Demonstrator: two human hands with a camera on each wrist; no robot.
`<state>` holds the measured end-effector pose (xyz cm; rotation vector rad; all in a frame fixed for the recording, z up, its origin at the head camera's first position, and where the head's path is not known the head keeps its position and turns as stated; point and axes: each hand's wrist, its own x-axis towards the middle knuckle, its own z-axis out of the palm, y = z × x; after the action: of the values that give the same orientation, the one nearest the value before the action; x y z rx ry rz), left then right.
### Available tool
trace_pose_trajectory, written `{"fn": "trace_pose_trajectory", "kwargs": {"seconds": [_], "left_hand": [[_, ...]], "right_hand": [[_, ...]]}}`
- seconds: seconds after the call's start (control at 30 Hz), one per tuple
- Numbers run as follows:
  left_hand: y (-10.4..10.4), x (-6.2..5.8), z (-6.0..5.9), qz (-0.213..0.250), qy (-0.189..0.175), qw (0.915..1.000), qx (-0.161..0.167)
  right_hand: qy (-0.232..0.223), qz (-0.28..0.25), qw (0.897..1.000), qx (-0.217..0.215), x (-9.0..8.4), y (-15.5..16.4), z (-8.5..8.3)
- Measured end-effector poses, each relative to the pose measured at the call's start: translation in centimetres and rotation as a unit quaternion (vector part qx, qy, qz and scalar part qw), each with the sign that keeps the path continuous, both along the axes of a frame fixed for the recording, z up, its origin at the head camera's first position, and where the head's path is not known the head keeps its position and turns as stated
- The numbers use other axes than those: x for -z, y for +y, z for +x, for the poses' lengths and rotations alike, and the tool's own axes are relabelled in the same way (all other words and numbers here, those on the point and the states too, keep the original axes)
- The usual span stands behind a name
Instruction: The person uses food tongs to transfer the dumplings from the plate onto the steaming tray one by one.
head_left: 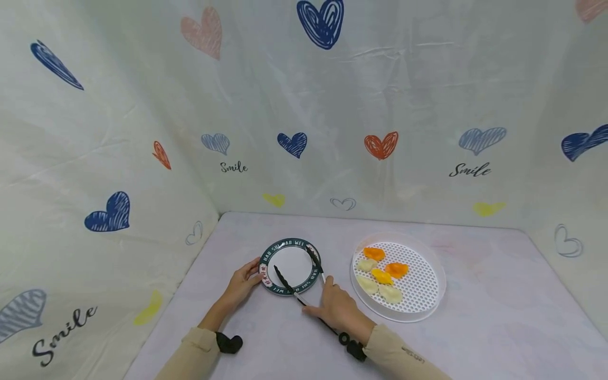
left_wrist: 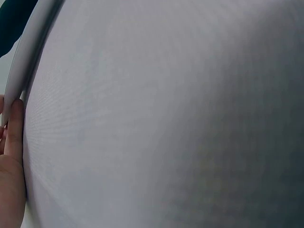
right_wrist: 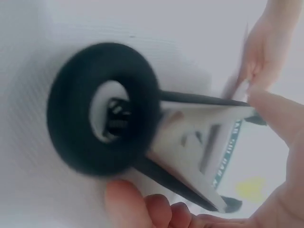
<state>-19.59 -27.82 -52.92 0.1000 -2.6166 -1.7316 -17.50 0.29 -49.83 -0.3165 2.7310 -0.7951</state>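
In the head view my left hand (head_left: 239, 287) holds the near left rim of a round plate (head_left: 291, 263) with a white middle and a dark green lettered border. In the left wrist view, fingers (left_wrist: 15, 128) grip the plate's edge (left_wrist: 27, 52) at the table surface. My right hand (head_left: 339, 309) grips metal tongs (head_left: 285, 282) with black tips, spread apart over the plate with nothing between them. A black ring (right_wrist: 71, 114) at the tongs' back end fills much of the right wrist view.
Right of the plate stands a round white perforated tray (head_left: 420, 293) with a low clear wall. On its left half lie several toy-like dumplings: orange ones (head_left: 397, 270), a yellow one (head_left: 381, 276) and cream ones (head_left: 390, 294). A heart-printed curtain (head_left: 342, 105) rises behind the table.
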Motion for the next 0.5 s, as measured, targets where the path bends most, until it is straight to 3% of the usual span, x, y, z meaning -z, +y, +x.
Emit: {"fn": "trace_pose_trajectory", "kwargs": {"seconds": [0.17, 0.27, 0.5], "left_hand": [[-0.1, 0.0, 0.1, -0.02, 0.006, 0.9998, 0.003], [-0.1, -0.1, 0.3, -0.025, 0.0, 0.9997, 0.002], [-0.7, -0.5, 0.4, -0.052, 0.001, 0.9985, 0.015]], "right_hand": [[0.017, -0.021, 1.0, -0.015, -1.3, 0.8, 0.2], [0.026, -0.06, 0.997, -0.028, -2.3, 1.6, 0.2], [0.095, -0.12, 0.988, -0.024, -4.4, 4.7, -0.5]]}}
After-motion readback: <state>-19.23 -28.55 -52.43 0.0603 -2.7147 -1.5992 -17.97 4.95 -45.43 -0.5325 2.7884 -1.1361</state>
